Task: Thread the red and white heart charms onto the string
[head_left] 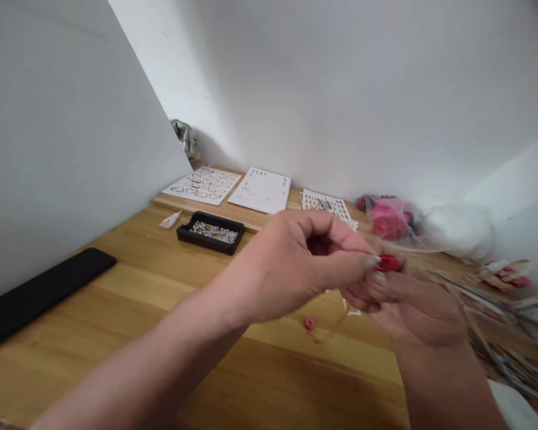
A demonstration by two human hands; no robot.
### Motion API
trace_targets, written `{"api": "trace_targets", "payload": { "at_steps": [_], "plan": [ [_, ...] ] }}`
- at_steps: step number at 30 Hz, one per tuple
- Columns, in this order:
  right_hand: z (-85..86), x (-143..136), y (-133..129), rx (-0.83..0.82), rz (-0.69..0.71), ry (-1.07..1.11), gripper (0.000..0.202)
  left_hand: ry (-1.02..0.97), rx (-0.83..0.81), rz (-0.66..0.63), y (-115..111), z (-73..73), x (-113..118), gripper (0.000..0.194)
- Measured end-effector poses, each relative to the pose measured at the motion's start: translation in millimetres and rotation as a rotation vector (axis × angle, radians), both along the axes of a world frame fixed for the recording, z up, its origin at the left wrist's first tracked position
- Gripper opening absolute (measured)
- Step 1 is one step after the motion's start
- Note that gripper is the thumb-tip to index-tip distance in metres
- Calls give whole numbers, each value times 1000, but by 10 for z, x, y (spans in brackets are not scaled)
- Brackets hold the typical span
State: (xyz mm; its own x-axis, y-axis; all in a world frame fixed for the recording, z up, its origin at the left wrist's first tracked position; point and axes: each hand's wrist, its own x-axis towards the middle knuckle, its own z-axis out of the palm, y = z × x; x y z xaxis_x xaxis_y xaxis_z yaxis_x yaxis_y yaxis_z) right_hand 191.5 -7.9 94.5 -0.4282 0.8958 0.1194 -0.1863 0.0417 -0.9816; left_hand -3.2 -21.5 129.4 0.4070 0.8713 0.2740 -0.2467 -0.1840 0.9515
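- Step in hand: a small red piece (389, 263) is being handled between the fingertips of both hands, right of centre in the frame, above the tabletop.
- Left hand (291, 263): thumb and forefinger are closed in a pinch at the piece's left end.
- Right hand (416, 307): fingers are curled close below the piece; owing to blur, it cannot be told whether the piece is also gripped there.
- Next move, as judged: a steady pinch and fine fingertip alignment are called for, since so small a piece could easily be dropped.
- Surface: a wooden tabletop (138, 286) is provided. A reddish item (309, 323) is placed at lower centre. A black tray (204, 240) of small beads is set left of centre, with a white tube (170, 220) just beside it.
- Far edge: three printed sheets (260, 190) are laid across the middle; a pink-and-red bundle (390, 218) is seen farther right.
- Room: the surface is bounded by a pale wall (341, 89) at the top and a grey panel (72, 119) at upper left.
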Motion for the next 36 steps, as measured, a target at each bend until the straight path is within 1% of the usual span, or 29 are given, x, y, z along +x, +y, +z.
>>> {"api": "trace_targets", "payload": {
  "at_steps": [1,2,4,6,8,14,17,20,25,29,32,36],
  "plan": [
    [6,-22,29,-7,-7,41,27,5,3,27,63,-1,-12,15],
    [1,-45,60,-18,-21,72,27,14,5,59,137,-31,-18,15],
    [-33,-83,118,-22,-66,71,23,40,5,103,286,-133,-21,16],
    [-76,-100,157,39,-117,-17,20,45,3,131,398,-225,-21,17],
    [-103,-101,169,144,-171,-136,21,53,-4,158,465,-281,-22,18],
    [-52,-100,82,431,-369,-444,21,107,21,171,555,-353,-41,25],
    [-25,-87,35,529,-454,-547,18,150,38,181,572,-365,-49,24],
    [-7,-57,10,602,-518,-617,16,204,41,162,560,-347,-53,22],
    [35,-25,-5,712,-537,-682,14,390,97,158,515,-303,-47,18],
    [45,-5,18,749,-531,-723,12,503,182,167,490,-289,-37,15],
    [27,24,51,716,-483,-717,13,564,209,124,478,-283,-30,15],
    [11,49,92,596,-379,-668,17,595,192,50,471,-272,-26,15]
  ]
}}
